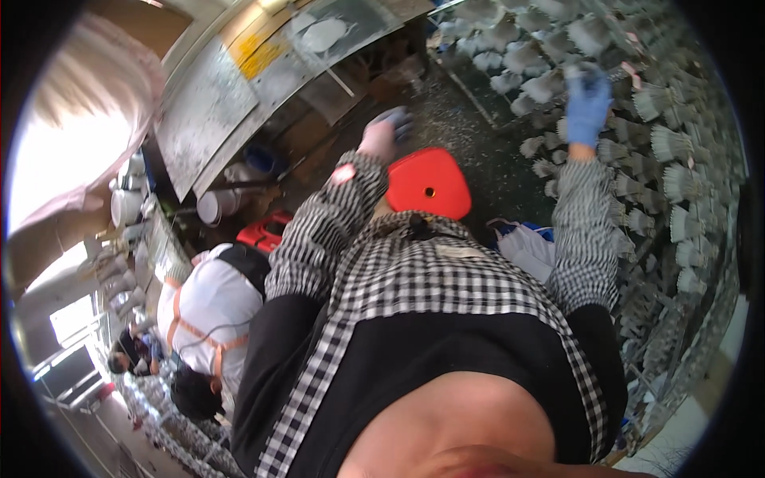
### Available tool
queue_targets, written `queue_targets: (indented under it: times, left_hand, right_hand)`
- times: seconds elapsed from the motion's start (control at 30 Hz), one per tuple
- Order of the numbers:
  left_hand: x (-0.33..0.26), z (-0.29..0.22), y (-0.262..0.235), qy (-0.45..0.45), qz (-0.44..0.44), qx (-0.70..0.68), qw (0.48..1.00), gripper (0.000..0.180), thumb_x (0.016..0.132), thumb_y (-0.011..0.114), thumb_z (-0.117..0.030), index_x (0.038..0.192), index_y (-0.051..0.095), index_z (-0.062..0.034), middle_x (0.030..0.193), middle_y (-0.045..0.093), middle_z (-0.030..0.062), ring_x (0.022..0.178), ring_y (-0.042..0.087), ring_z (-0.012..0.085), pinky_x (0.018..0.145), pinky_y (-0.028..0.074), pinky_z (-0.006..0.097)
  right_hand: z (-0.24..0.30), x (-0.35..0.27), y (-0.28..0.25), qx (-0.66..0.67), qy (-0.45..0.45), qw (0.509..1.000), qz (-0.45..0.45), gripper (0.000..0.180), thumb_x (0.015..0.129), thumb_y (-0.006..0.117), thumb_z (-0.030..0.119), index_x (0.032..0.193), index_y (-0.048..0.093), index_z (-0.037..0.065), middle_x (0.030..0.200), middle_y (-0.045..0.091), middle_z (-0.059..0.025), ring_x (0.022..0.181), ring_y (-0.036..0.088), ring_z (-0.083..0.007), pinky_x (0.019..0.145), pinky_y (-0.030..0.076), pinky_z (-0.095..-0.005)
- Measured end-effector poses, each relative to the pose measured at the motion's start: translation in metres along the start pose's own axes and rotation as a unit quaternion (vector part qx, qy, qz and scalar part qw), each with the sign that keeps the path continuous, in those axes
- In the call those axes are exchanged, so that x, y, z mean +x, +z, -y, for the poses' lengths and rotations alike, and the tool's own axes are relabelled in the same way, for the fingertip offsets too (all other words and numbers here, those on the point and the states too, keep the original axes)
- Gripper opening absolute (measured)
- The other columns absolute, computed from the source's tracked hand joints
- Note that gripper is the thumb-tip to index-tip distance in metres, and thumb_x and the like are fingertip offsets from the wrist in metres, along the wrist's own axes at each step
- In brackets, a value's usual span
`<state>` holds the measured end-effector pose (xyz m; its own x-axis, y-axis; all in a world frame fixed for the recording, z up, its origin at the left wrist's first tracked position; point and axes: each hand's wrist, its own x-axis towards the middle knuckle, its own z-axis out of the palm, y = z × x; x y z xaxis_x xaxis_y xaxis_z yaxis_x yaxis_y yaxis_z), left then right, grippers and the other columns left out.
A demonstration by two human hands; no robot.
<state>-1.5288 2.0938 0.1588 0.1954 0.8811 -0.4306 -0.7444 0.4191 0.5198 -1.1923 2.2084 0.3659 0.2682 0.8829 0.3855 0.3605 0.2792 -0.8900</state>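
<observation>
Head view, looking steeply down your own body: your right hand (pixel 588 103), in a blue glove, reaches up to a rack (pixel 701 263) packed with rows of pale, fluffy tufts (pixel 668 143). The glove lies against the tufts near the top of the rack, fingers pointed upward and loosely together; whether they clamp one tuft you cannot tell through the blur. Your left hand (pixel 382 134) stretches forward over the dusty floor (pixel 470 135), just beyond a red stool (pixel 428 185). Its fingers curl around a small dark grey thing (pixel 395 119), too blurred to name. Both your sleeves are black-and-white check, and a black apron (pixel 414 366) covers your front. A white bag (pixel 526 248) sits on the floor between the stool and the rack. To your left, a second person (pixel 209 307) in a white top with orange straps bends low beside more tufts. Behind them stand white buckets (pixel 217 205) and a red crate (pixel 263 233), with a grey, paint-flecked bench (pixel 209 103) beyond.
</observation>
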Motion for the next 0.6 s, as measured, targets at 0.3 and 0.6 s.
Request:
queue_targets:
  times: [0.3, 0.6]
  left_hand:
    - [0.019, 0.028, 0.098, 0.039, -0.081, 0.146, 0.985, 0.033, 0.077, 0.071, -0.015, 0.107, 0.065, -0.0023, 0.091, 0.068, 0.0099, 0.084, 0.063, 0.0188, 0.076, 0.05, 0.032]
    - [0.021, 0.041, 0.126, -0.052, -0.09, 0.409, 0.907, 0.03, 0.078, 0.07, -0.017, 0.106, 0.067, -0.0075, 0.09, 0.068, 0.0044, 0.079, 0.061, 0.0163, 0.072, 0.048, 0.029]
  right_hand:
    - [0.114, -0.162, 0.095, -0.074, -0.244, 0.909, 0.331, 0.02, 0.078, 0.07, 0.017, 0.096, 0.068, 0.006, 0.093, 0.058, -0.0085, 0.091, 0.058, -0.0229, 0.08, 0.048, -0.0343]
    - [0.101, -0.178, 0.082, -0.112, -0.15, 0.911, 0.368, 0.021, 0.077, 0.071, 0.026, 0.081, 0.064, 0.006, 0.088, 0.057, -0.0083, 0.086, 0.056, -0.026, 0.076, 0.045, -0.0378]
